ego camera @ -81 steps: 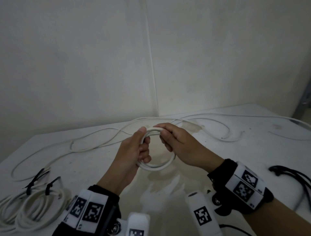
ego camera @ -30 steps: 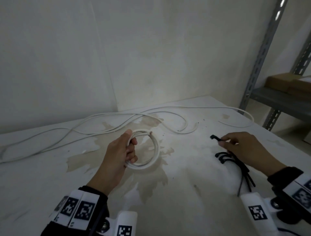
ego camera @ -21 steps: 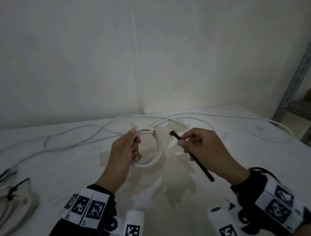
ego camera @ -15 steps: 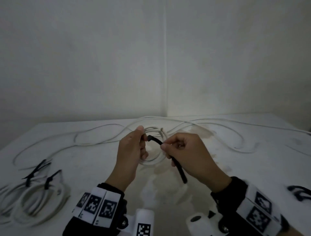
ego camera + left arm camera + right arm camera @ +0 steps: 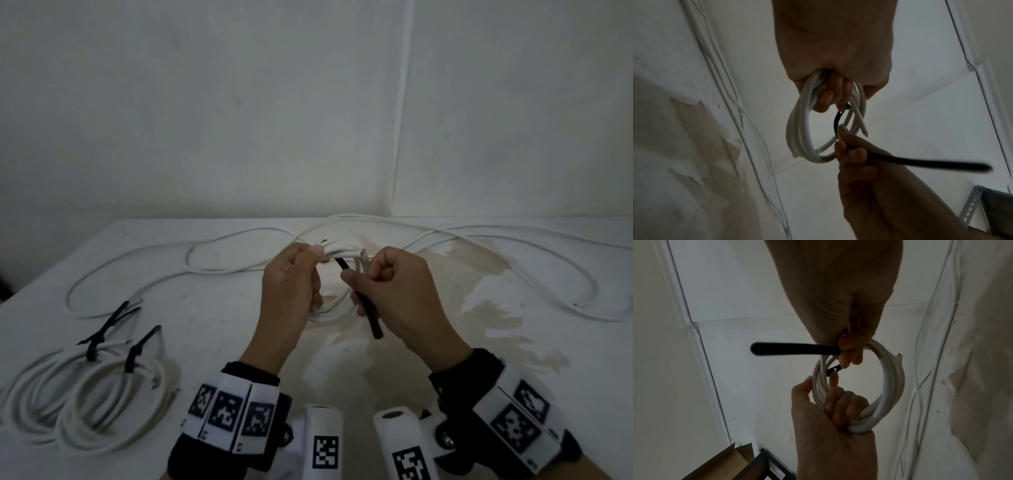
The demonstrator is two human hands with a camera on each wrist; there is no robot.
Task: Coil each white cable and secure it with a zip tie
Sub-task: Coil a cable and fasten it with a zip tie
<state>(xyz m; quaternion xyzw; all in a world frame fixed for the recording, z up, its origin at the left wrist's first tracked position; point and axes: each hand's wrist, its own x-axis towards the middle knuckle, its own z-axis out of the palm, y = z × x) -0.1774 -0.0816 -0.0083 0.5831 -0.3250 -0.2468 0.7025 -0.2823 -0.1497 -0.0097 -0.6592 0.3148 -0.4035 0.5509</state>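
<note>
- The left hand (image 5: 291,291) holds a small coil of white cable (image 5: 799,129) raised above the bench (image 5: 212,308), its fingers (image 5: 836,404) curled through the loop and its thumb pressed on the outer strands.
- The right hand (image 5: 397,294), just right of the coil, pinches a black zip tie (image 5: 793,348) between thumb and fingers; the other fingers are curled into the palm.
- The tie's head end (image 5: 833,369) sits inside the coil's opening, close to the left hand's fingertips, while its long tail sticks out away from the coil.
- One cut end of the cable (image 5: 961,356) juts free from the coil's upper edge.
- Behind the coil, loose white cables (image 5: 219,263) trail across the bench toward the wall.
- Well to the left of the coil lie two finished coils (image 5: 85,404), each bound by a black tie (image 5: 132,353).
</note>
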